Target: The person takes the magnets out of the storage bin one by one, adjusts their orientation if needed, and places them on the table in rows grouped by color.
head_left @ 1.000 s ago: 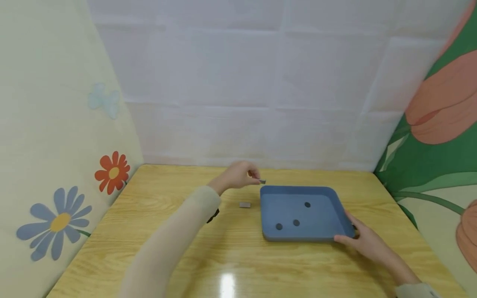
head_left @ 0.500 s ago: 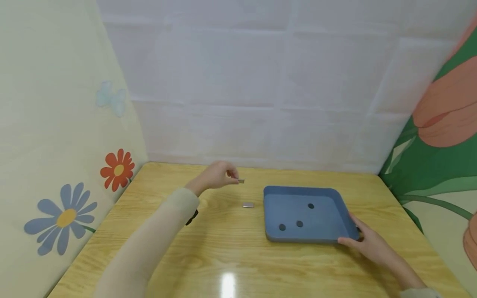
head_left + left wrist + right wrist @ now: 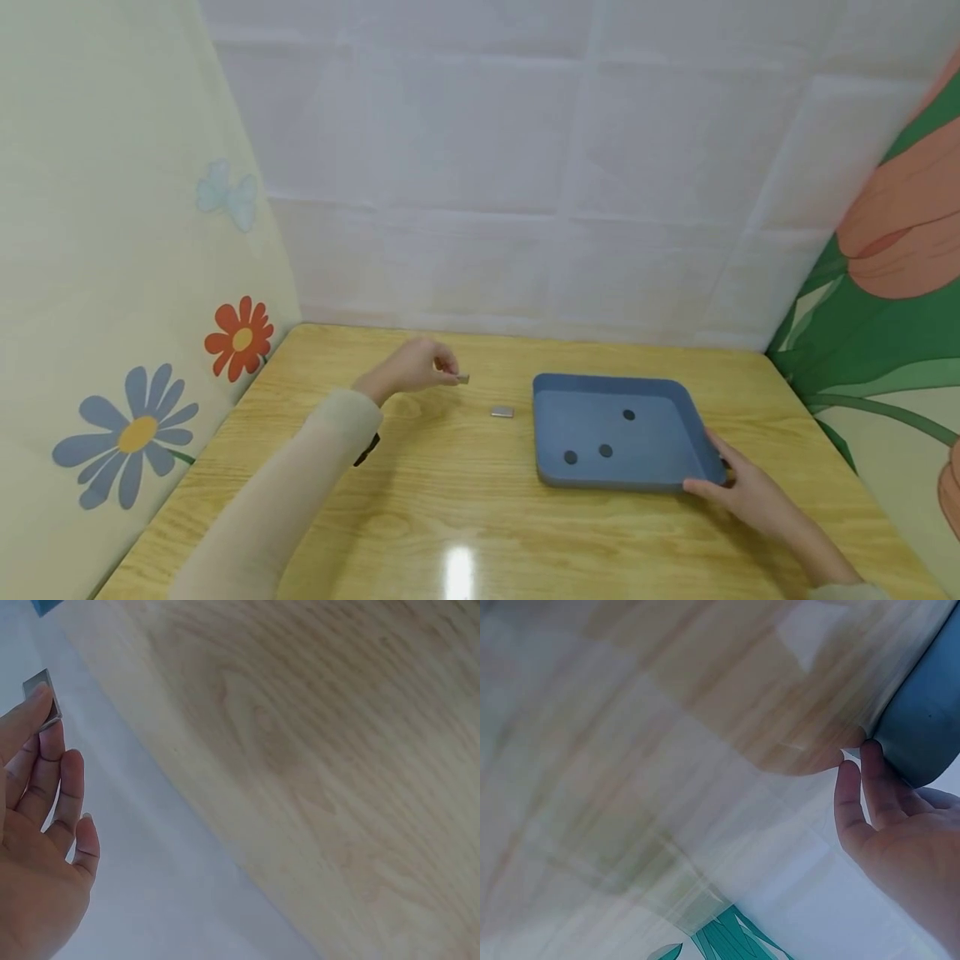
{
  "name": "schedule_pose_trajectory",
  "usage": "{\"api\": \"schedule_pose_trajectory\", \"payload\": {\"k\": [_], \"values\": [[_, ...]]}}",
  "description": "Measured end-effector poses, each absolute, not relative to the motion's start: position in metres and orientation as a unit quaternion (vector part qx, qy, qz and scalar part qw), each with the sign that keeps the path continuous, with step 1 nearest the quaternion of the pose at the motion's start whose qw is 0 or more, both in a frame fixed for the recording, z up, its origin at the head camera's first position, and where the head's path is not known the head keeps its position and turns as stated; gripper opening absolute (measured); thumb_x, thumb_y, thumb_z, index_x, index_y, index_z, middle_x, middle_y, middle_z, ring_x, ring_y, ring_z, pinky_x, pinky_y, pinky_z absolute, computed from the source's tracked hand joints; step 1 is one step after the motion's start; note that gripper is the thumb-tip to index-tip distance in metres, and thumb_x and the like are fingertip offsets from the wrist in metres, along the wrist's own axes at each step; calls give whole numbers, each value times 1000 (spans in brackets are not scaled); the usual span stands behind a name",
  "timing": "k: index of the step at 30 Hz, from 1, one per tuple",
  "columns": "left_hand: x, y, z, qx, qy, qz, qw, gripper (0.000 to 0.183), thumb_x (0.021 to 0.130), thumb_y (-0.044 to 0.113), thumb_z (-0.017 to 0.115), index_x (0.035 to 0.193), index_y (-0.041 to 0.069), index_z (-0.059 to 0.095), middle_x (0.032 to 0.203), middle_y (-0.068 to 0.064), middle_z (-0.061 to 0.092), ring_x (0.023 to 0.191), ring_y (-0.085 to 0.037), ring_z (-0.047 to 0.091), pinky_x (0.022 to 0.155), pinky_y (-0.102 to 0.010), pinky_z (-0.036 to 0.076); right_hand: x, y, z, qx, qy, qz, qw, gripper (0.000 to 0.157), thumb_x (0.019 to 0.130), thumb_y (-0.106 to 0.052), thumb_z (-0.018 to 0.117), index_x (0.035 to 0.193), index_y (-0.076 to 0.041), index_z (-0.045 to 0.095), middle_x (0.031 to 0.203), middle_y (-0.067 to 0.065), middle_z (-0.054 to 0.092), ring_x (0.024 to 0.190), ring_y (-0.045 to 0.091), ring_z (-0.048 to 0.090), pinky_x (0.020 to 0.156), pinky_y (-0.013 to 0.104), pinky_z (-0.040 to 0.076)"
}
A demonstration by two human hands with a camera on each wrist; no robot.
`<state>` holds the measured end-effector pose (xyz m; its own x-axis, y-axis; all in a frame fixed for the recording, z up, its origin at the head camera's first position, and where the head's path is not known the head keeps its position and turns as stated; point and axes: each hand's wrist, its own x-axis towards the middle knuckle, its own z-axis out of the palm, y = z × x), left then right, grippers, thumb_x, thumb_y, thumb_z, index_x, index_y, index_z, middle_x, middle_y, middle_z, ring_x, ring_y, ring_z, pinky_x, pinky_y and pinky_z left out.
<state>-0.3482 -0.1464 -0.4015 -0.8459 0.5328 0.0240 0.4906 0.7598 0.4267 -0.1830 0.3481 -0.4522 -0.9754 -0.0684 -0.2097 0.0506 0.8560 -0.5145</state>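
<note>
My left hand [image 3: 411,367] pinches a small, flat, silver rectangular block [image 3: 52,711] between thumb and fingertips, above the table's left half. In the left wrist view the other fingers curve loosely below it. A similar flat rectangular block [image 3: 502,412] lies on the table, left of a blue tray [image 3: 611,383]. Inside the tray are three dark round discs, one toward the back [image 3: 628,414] and two near the front [image 3: 605,451]. The right hand [image 3: 750,496] grips the tray's front right corner, thumb on the front rim and fingers along the right side.
The wood-grain table [image 3: 465,517] meets a white cloth backdrop [image 3: 450,167] at its back edge. A flower-patterned panel [image 3: 120,275] stands along the left, and a green panel with pink petals [image 3: 892,333] along the right.
The left hand has moved left, away from the tray's back left corner, and slightly lower, still pinching the block. The right hand keeps its grip on the tray; the discs lie unchanged.
</note>
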Motion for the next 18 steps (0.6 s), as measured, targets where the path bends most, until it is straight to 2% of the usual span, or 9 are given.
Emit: {"api": "schedule_pose_trajectory", "payload": {"k": [7,13,18], "values": [[-347,-147,-424,258,940,209,81,10,85,27,73,76,24,69,80,10,68,77,-8,58,75,-29,50,-182,347,-455,-8,958,-269,99,108,83,-61,62,154,-5,5,150,37,23,124,48,47,82,41,52],[-346,-150,-437,245,937,223,111,8,87,25,71,79,22,70,82,9,68,78,-8,59,75,-29,50,-182,345,-453,-9,958,-271,97,106,84,-59,63,154,-5,5,149,38,24,121,46,49,78,37,51],[-347,-153,-444,241,930,242,136,8,85,24,73,78,20,71,79,7,67,74,-10,56,68,-26,47,-181,344,-452,-3,958,-268,102,106,84,-59,62,154,-5,4,150,37,22,124,48,47,82,41,51]]}}
